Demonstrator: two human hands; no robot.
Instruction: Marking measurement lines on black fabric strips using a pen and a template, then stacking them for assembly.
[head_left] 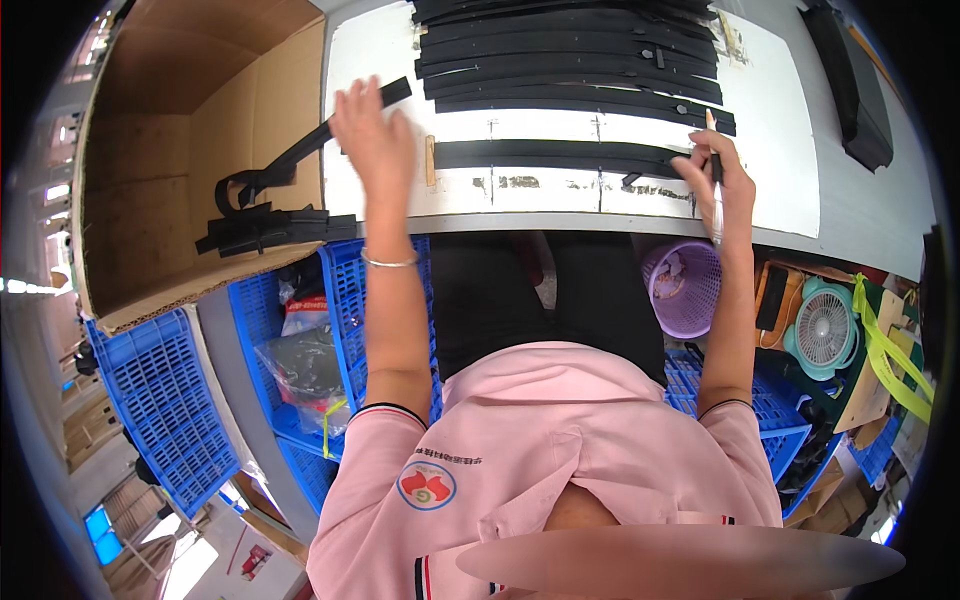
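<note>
Hovering in the upper left of the frame, the left hand (375, 140) has its fingers loosely spread over a loose black strip (300, 150); I can't tell whether they grip it. Over at upper right, the right hand (728, 185) curls around a pen (716, 168), tip upward, thumb and forefinger parted by the end of a flat strip (550, 155), which lies straight across the white board (785, 150). More strips (570, 55) lie in rows above it.

From where I stand, a careless turn of the wrist could leave a stray pen mark, and a bump could slide the flat strip askew. The loose one might snag on the tangled strips (265, 228) in the cardboard box (140, 180). Lower down, a purple basket (705, 300) holds scraps, and a blue crate (345, 300) holds plastic bags.
</note>
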